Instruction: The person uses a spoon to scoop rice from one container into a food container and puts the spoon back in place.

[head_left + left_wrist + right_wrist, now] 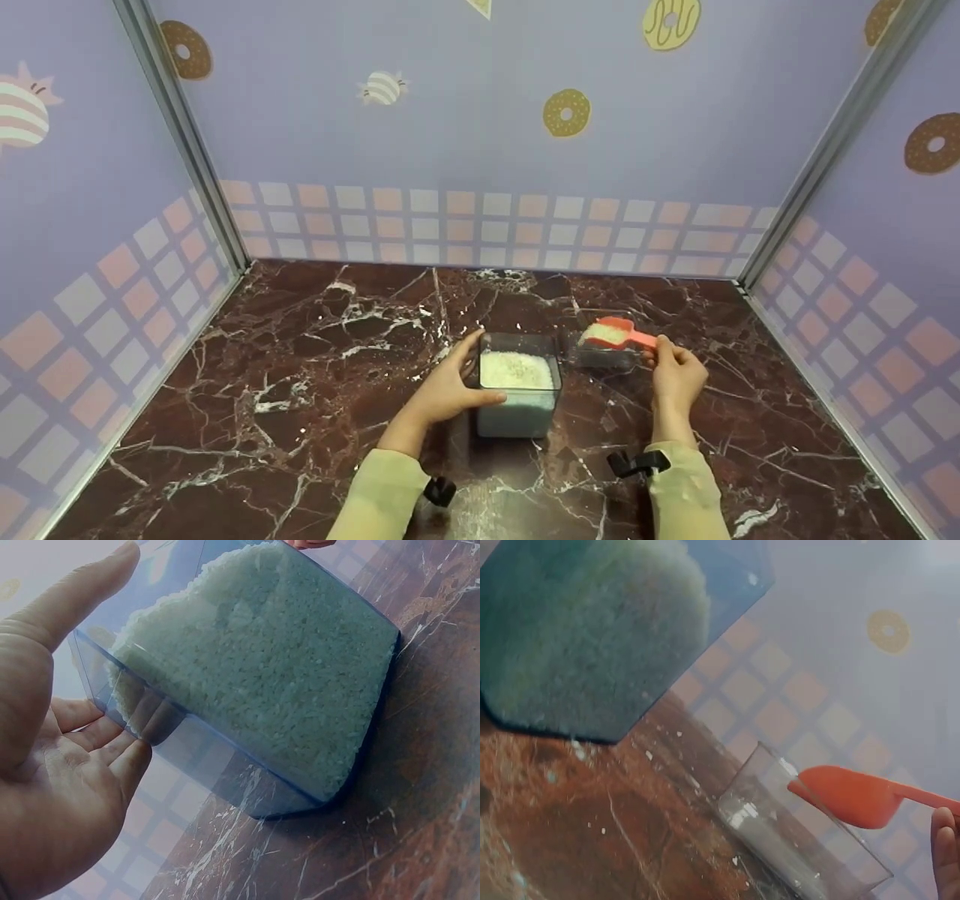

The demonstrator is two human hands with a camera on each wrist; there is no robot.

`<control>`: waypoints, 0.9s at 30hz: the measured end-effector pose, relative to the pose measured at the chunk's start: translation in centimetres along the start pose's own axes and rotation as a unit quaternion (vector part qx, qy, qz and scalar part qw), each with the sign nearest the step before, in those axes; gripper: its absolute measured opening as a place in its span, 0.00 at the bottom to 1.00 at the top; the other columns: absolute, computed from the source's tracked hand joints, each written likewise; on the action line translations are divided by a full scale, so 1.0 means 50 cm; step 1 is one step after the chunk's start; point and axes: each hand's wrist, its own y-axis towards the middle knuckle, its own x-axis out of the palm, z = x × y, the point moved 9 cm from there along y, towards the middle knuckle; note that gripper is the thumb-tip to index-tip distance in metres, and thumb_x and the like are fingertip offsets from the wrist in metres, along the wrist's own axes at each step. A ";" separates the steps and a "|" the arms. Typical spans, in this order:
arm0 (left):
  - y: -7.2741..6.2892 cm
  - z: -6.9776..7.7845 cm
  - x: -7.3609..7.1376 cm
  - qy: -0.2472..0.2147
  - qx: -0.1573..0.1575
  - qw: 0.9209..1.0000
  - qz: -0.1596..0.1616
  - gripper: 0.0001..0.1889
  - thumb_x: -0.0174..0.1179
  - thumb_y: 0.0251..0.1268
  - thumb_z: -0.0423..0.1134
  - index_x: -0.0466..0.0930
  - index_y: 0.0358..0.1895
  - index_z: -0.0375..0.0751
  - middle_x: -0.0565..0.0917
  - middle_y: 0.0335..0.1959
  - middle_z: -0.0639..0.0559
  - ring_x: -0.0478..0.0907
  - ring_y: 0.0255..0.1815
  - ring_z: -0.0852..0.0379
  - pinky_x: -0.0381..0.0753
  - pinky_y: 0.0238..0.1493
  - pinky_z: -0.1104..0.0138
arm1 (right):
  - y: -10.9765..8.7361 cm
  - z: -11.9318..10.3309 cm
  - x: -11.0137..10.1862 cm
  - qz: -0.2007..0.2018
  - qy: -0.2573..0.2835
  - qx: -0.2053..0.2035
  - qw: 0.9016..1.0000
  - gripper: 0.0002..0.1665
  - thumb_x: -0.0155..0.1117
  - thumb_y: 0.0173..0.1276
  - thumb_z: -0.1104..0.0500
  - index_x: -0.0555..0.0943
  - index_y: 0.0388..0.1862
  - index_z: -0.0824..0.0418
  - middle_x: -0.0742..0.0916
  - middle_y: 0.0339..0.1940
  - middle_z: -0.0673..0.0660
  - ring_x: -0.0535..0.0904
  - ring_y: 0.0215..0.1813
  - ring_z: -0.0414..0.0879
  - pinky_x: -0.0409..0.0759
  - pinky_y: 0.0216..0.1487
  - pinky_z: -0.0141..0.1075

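Note:
My left hand (444, 386) grips the near left side of a clear square container (514, 421), thumb on the front and fingers round the left wall. White rice (516, 370) fills much of it; in the left wrist view the rice (262, 682) shows through the wall. My right hand (679, 373) pinches the handle of a red-orange scoop (613, 337) that carries rice. The scoop is over a smaller clear box (604, 360), to the right of the container. In the right wrist view, the scoop (855, 799) overlaps the box's rim (832, 814).
Both things stand on a dark red marbled tabletop (225, 405). Stray white grains lie scattered round the container and the small box. Patterned panels (450, 150) enclose the back and both sides. Each wrist wears a black band (649, 463).

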 end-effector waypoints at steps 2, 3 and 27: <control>0.000 0.001 0.000 0.002 0.000 1.000 0.001 0.61 0.81 0.48 0.44 0.50 0.83 0.42 0.57 0.83 0.38 0.60 0.81 0.36 0.59 0.83 0.49 | 0.001 -0.005 -0.005 0.010 -0.019 -0.014 1.000 0.13 0.65 0.74 0.60 0.83 0.34 0.71 0.83 0.14 0.40 0.82 0.20 0.33 0.79 0.23 0.21; 0.000 0.001 0.000 0.002 0.001 1.000 0.002 0.61 0.81 0.48 0.44 0.50 0.83 0.42 0.57 0.83 0.38 0.60 0.81 0.36 0.59 0.83 0.49 | 0.000 -0.007 -0.007 0.015 -0.030 -0.021 0.999 0.14 0.66 0.74 0.60 0.83 0.34 0.71 0.83 0.14 0.40 0.81 0.20 0.32 0.78 0.23 0.21; 0.005 -0.006 0.000 -0.006 -0.006 1.000 -0.001 0.60 0.81 0.51 0.45 0.49 0.83 0.41 0.56 0.83 0.35 0.60 0.81 0.35 0.59 0.83 0.48 | -0.042 -0.105 0.006 0.067 -0.213 -0.326 0.919 0.12 0.71 0.68 0.64 0.82 0.28 0.72 0.88 0.28 0.68 0.83 0.31 0.56 0.68 0.32 0.21</control>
